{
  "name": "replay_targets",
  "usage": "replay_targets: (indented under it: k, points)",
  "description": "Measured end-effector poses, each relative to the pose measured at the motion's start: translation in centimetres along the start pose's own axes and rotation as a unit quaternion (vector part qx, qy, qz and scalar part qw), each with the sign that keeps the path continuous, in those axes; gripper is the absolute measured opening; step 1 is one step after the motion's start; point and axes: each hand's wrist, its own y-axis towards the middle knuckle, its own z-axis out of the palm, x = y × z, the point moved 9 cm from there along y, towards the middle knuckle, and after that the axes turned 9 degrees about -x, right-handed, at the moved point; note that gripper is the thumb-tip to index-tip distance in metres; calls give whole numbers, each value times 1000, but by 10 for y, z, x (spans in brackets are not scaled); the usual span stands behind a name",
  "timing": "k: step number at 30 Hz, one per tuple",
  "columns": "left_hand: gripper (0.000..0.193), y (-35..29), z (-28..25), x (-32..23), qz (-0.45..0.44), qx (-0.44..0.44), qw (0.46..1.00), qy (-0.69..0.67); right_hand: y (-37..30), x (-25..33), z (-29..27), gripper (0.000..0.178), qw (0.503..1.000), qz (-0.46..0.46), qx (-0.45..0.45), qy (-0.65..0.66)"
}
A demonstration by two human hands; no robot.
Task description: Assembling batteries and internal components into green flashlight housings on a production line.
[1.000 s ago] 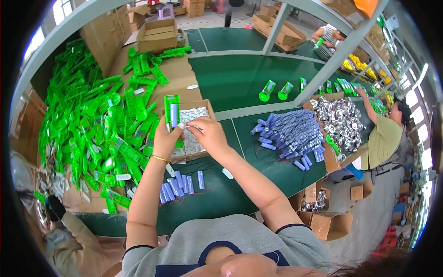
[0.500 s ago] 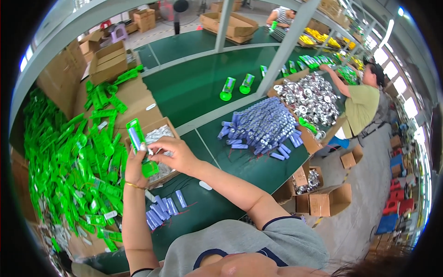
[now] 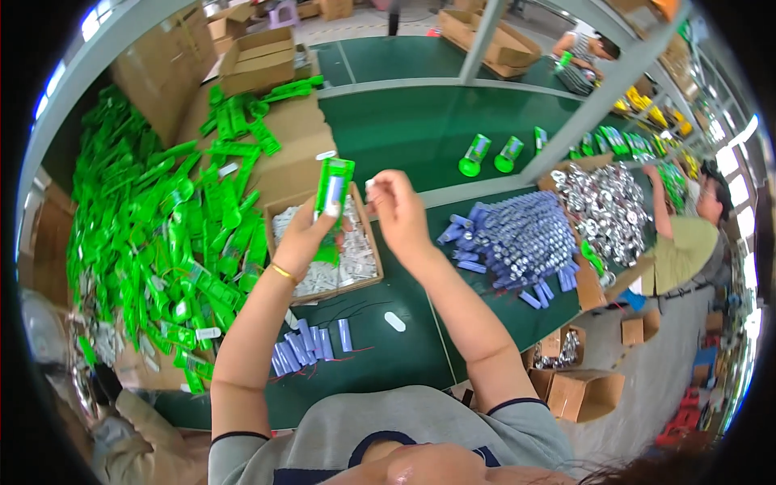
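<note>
My left hand [image 3: 301, 238] is closed around a green plastic casing [image 3: 332, 179], held upright over an open carton [image 3: 338, 288] of small white parts [image 3: 347, 263]. A blue-violet cylindrical battery [image 3: 335, 194] shows inside the casing. To its right, apart from it, my right hand [image 3: 399, 217] is raised with curled fingers, a small white piece [image 3: 370, 185] at the fingertips. Its exact kind is too small to tell. Nearer me, several loose blue-violet batteries [image 3: 303, 343] with thin wires lie on the green table [image 3: 388, 360].
A big heap of green casings [image 3: 170, 259] covers the left side. On the right lie a pile of batteries [image 3: 517, 234] and a carton of shiny metal cups [image 3: 602, 198]. Assembled green pieces [image 3: 475, 155] stand beyond a grey post [image 3: 602, 89]. A co-worker [image 3: 687, 242] works at far right.
My right hand has come away from the casing and moved right, with a small white piece at its fingertips. The left hand still holds the casing. The whole view has shifted.
</note>
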Motion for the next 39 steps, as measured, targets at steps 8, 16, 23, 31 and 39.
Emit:
replay_targets:
  k: [8,16,23,31,39]
  points:
    - [37,22,-8,8,64,-29,983,170,39,-4,17,12,997,-65,42,-21]
    - [27,42,-6,8,44,-16,989,141,64,-29,28,8,990,104,85,32]
    - [27,55,-3,10,-8,-11,994,105,84,-40,26,9,982,140,120,43]
    - [29,73,-5,25,-31,-13,997,69,89,-57,29,9,981,149,119,21]
    - [33,79,-6,18,25,-26,986,161,106,-60,23,30,982,20,13,-186]
